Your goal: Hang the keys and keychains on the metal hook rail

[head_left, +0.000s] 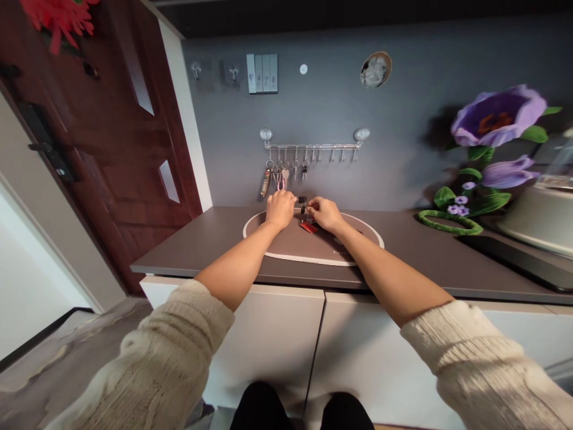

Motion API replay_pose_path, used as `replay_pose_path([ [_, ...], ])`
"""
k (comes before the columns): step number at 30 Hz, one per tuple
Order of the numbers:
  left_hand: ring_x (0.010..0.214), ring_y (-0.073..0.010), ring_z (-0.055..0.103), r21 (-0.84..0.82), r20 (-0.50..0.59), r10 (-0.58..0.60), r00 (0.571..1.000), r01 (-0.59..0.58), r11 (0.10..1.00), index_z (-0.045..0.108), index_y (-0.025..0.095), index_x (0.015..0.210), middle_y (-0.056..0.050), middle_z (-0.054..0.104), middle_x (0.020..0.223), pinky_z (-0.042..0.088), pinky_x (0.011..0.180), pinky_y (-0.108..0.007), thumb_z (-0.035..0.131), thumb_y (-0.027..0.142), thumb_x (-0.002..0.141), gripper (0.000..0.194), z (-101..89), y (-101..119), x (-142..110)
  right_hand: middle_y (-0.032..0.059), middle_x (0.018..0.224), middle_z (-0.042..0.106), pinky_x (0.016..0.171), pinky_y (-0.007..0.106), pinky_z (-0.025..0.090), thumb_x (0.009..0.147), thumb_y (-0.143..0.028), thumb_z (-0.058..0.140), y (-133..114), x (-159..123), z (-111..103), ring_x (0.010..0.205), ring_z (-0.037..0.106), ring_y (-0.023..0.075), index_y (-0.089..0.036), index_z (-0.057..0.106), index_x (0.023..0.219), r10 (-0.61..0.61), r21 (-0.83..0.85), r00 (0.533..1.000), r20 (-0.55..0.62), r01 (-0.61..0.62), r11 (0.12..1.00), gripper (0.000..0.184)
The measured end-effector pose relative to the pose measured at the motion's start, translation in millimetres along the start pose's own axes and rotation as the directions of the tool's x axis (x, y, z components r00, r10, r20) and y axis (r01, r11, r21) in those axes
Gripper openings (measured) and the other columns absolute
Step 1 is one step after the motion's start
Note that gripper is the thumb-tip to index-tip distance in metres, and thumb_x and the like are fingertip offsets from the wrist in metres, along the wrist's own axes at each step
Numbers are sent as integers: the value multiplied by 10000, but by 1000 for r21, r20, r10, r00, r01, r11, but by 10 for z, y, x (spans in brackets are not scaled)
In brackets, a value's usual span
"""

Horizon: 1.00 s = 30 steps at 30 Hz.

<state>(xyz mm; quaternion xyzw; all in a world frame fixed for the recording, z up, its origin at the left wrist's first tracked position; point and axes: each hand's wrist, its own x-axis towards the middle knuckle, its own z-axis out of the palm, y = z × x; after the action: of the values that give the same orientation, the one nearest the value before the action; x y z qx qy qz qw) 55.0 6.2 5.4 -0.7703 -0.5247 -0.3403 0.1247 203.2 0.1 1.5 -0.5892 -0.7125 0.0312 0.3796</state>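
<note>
your left hand (280, 209) and right hand (325, 214) both pinch the bunch of keys (303, 209) above the oval mat (313, 243), its red tag (308, 227) hanging between them.

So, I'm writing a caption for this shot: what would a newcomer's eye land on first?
Probably the big purple flower standing at the right of the counter, bright against the grey wall. Next, perhaps, the red decoration high on the dark red door at the left. In the middle, both bare forearms lead the eye to the hands around small dark items and a red tag over the oval mat.
</note>
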Motion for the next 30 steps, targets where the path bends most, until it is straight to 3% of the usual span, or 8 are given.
replay_pose_path([
  [13,1003,-186,482,-76,-118,17,993,-26,997,564,186,929,-66,571,1027,335,879,-302,309,290,903,277,-37,34,10,34,767,659,701,236,423,771,-306,552,-57,-25,-29,696,582,119,-167,615,852,-39,79,996,-82,46,996,173],
  [21,995,-181,490,-122,-131,23,991,-39,992,567,179,908,-74,576,1002,347,884,-294,309,274,897,276,-53,41,14,41,810,659,726,244,416,797,-258,504,-58,-26,-54,735,576,131,-168,633,872,-94,57,983,-156,104,993,174],
  [30,962,-180,518,-143,-144,-78,986,57,988,575,171,886,-77,592,980,370,857,-287,314,248,883,272,-17,11,31,60,868,649,767,268,419,806,-261,486,-33,-9,-103,786,562,148,-179,673,866,-112,44,961,-253,127,991,213],
])
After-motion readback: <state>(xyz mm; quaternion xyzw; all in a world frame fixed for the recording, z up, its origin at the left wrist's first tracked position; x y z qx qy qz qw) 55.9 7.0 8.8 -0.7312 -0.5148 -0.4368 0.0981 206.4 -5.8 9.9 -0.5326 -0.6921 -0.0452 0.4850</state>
